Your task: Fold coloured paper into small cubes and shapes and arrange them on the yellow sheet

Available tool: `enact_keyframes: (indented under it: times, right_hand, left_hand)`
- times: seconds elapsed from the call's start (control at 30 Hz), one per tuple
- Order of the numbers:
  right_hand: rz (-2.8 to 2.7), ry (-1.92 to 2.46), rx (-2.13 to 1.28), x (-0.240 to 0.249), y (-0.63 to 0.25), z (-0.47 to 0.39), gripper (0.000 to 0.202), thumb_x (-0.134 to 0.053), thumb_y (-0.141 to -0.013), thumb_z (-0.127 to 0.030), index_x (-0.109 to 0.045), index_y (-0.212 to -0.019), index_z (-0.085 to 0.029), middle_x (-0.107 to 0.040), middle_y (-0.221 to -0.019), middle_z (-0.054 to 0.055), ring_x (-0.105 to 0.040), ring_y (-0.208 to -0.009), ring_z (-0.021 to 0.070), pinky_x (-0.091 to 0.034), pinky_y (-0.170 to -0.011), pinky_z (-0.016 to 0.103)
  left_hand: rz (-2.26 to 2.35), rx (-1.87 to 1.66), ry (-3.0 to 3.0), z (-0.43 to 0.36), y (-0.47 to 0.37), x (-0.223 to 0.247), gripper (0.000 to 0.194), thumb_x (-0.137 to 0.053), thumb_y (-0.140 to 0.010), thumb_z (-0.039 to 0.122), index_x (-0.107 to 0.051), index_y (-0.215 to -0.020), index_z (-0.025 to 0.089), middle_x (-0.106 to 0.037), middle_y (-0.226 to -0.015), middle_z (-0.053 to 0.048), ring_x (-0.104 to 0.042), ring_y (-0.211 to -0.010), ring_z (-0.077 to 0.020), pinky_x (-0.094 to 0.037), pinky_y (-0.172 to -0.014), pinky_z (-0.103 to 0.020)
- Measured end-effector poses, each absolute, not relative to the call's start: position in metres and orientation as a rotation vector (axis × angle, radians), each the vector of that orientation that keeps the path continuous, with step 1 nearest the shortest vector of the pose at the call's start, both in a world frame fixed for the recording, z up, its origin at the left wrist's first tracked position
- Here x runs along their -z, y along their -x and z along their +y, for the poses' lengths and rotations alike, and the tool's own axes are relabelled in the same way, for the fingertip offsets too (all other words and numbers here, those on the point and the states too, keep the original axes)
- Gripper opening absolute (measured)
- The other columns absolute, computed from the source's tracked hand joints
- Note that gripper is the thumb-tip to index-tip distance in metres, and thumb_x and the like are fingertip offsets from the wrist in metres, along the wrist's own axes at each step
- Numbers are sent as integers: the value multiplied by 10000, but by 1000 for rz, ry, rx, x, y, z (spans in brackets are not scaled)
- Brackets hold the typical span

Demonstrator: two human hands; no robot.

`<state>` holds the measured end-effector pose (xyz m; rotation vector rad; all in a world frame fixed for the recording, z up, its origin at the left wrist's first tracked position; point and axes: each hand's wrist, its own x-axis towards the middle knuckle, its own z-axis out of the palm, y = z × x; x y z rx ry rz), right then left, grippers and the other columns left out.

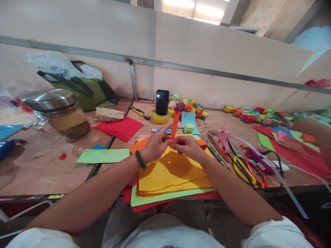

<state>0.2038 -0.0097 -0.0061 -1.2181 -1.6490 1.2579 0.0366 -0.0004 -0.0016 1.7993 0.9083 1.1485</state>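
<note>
An orange paper strip stands upright between my hands, its lower end pinched by the fingers. My left hand, with a dark green bead bracelet at the wrist, is closed on the strip from the left. From the right, my right hand pinches at the strip's lower end, thumb and fingers together. Below both hands lies a stack of yellow sheets over green and red ones, at the table's front edge. Orange pieces show beside each hand. A small light green paper cube sits on a blue sheet beyond.
A pink glue gun, yellow-handled scissors, red-handled pliers and a purple glue gun lie right. A glass tea mug stands left. A phone leans on a tape roll. Another person's arm reaches in at right.
</note>
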Motion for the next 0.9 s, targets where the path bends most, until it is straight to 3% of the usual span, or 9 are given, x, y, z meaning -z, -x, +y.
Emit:
enact_keyframes:
  times: [0.1, 0.17, 0.23, 0.3, 0.73, 0.9]
  right_hand:
    - [-1634, 1193, -1274, 6, -205, -9, 379, -743, -622, -497, -571, -602, -160, -492, -467, -48, -410, -424, 61, -294, -428, 208]
    - [-1633, 1172, -1258, 6, -205, -9, 366, -742, -620, -486, -577, -597, -160, -492, -473, -48, -402, -426, 59, -293, -432, 209]
    - [-1655, 1166, -1232, 6, -204, -9, 355, -743, -619, -475, -581, -593, -159, -495, -481, -46, -403, -430, 60, -293, -432, 212]
    - [-1675, 1177, -1210, 5, -204, -10, 347, -751, -617, -463, -590, -602, -156, -503, -493, -42, -411, -438, 62, -298, -433, 212]
    - [-1649, 1103, -1317, 8, -206, -9, 413, -724, -655, -539, -604, -646, -144, -531, -512, -32, -438, -438, 59, -332, -445, 205]
    - [-1630, 1046, -1189, 9, -206, -7, 380, -729, -666, -502, -588, -630, -151, -520, -517, -38, -429, -449, 59, -331, -454, 211]
  left_hand:
    - [872, -1119, -1650, 1, -36, 2, 463, -635, -739, 235, -552, -1183, 138, -511, -573, 63, -475, -541, -90, -380, -549, -212]
    - [866, -1048, -1587, 2, -35, 1, 310, -642, -751, 344, -621, -968, 124, -546, -594, 33, -506, -552, -92, -406, -544, -212]
    - [864, -940, -1572, 3, -34, 0, 335, -649, -737, 454, -620, -740, 120, -563, -580, 6, -525, -544, -95, -419, -528, -213]
    - [854, -864, -1561, 4, -33, 0, 405, -676, -692, 517, -605, -640, 122, -565, -548, -3, -526, -519, -96, -417, -499, -210]
    - [901, -885, -1543, 3, -31, -1, 369, -727, -653, 465, -608, -619, 117, -599, -540, -9, -573, -523, -101, -463, -510, -201]
    - [898, -882, -1440, 3, -33, -2, 490, -645, -694, 605, -618, -638, 119, -627, -583, -26, -577, -535, -95, -475, -543, -211]
